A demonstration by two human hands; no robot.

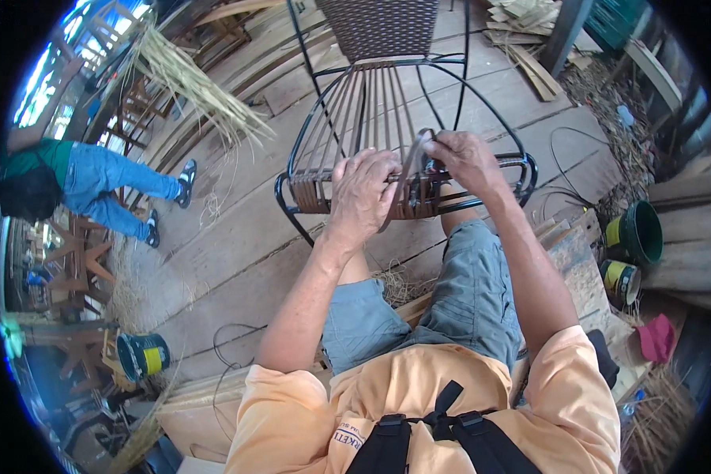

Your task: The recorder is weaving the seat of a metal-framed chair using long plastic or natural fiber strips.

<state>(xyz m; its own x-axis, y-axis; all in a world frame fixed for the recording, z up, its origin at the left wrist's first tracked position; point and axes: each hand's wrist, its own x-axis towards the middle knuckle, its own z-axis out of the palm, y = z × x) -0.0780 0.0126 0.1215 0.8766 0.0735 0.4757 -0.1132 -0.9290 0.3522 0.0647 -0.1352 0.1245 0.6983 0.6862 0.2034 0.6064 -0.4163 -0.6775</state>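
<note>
A black metal-framed chair (299, 130) stands in front of me, with brown strips (379, 95) strung lengthwise across its seat and wound around the front rail. My left hand (362, 193) lies over the wrapped front rail (312, 193), its fingers bent around it and the thumb close to the windings. To the right, my right hand (468, 162) pinches a loose brown strip (413, 162) that loops up above the rail. The fingertips of my left hand are partly hidden. Farther back, the chair's backrest (379, 28) is closely woven in brown.
A person in blue jeans (118, 178) bends at the left, near a bundle of pale strips (197, 87). Green buckets (640, 233) and a dark bucket (142, 355) stand at the sides. Wood pieces (529, 67) lie at the back right; a thin cable (565, 162) curls on the plank floor.
</note>
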